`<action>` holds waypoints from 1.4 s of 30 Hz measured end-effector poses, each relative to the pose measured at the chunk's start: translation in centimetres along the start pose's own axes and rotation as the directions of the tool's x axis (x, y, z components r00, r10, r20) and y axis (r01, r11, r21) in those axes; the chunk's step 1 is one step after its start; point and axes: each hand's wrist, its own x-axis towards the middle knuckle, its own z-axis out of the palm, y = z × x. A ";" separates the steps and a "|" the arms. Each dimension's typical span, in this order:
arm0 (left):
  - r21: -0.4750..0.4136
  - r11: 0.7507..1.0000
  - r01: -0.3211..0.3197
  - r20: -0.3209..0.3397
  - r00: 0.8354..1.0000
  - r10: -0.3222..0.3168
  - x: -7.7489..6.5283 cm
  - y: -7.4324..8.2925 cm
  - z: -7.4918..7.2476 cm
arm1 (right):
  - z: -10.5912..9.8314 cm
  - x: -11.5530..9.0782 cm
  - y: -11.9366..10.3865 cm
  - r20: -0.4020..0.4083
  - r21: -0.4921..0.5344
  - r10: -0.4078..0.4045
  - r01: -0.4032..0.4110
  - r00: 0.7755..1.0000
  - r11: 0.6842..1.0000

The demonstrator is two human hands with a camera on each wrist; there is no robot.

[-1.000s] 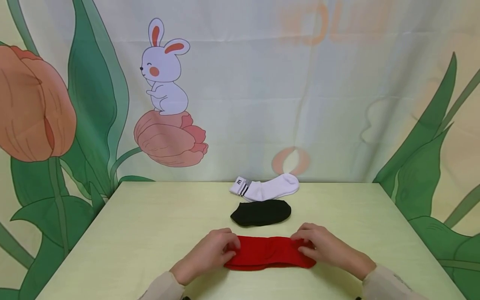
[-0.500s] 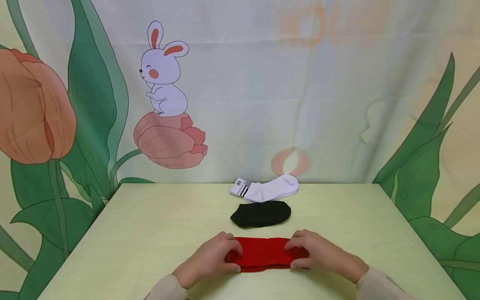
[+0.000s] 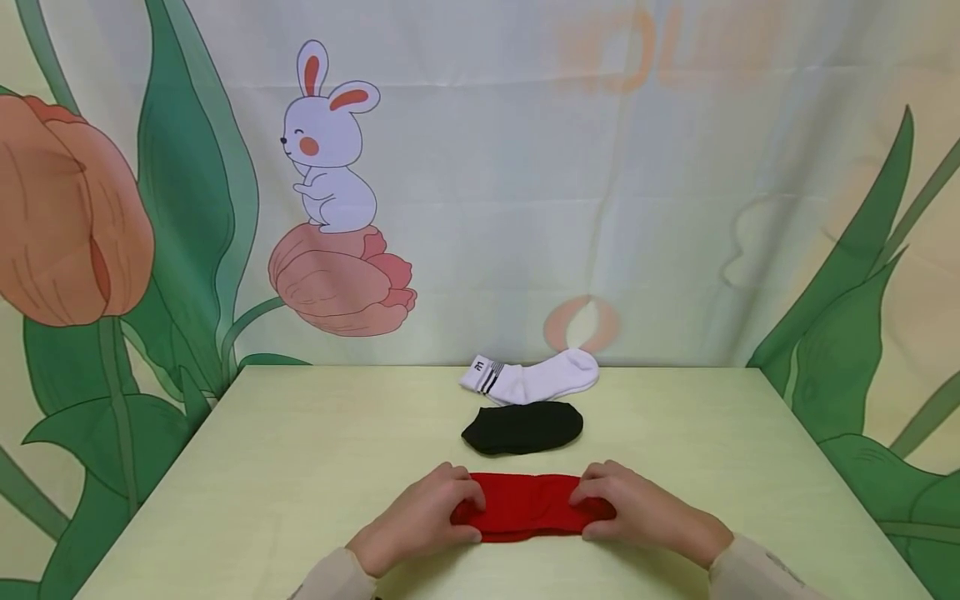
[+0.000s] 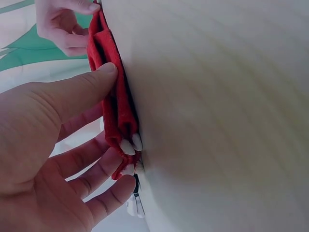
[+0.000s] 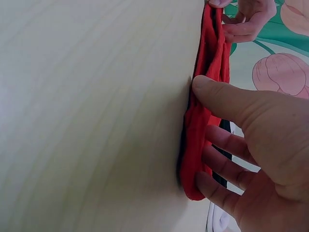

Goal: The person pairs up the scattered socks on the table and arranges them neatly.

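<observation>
A pair of red socks (image 3: 525, 504) lies flat and layered across the table in front of me, its long side running left to right. My left hand (image 3: 429, 515) grips the left end, fingers curled over the top and thumb at the near edge. At the right end, my right hand (image 3: 641, 510) holds the socks the same way. The left wrist view shows the left thumb (image 4: 91, 84) pressed against the layered red fabric (image 4: 111, 104). In the right wrist view, the right thumb (image 5: 219, 94) touches the near side and the fingers lie along the sock's other side.
Just beyond the red socks lies a black ankle sock (image 3: 522, 427). Behind it, close to the table's back edge, is a white sock (image 3: 551, 377) with black stripes. The pale table (image 3: 315, 442) ends at a printed curtain (image 3: 480, 208) with a rabbit and tulips.
Both hands have moved inward along the red socks, and their thumbs have come onto the near edge. Over the last half second they have stayed almost still.
</observation>
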 end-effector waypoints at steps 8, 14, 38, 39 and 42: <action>0.008 1.000 0.004 -0.010 1.000 -0.004 0.3 -0.3 0.1 | -0.3 0.5 0.0 -0.012 -0.039 -0.010 0.010 1.000 0.999; 0.014 1.000 0.011 -0.013 1.000 -0.011 0.6 -0.4 0.1 | -0.7 0.7 0.0 -0.034 -0.071 -0.043 0.041 0.998 0.997; 0.044 0.999 -0.002 -0.061 0.998 0.005 1.2 -1.1 0.0 | -1.3 2.0 0.7 -0.031 -0.080 -0.012 0.009 0.999 0.997; 0.044 0.999 -0.004 -0.064 0.998 0.006 1.2 -1.0 0.0 | -1.4 2.1 0.7 -0.031 -0.076 -0.007 0.005 1.000 0.997; 0.044 0.999 -0.006 -0.068 0.998 0.009 1.2 -1.0 -0.1 | -1.5 2.1 0.8 -0.030 -0.070 -0.005 0.003 1.000 0.998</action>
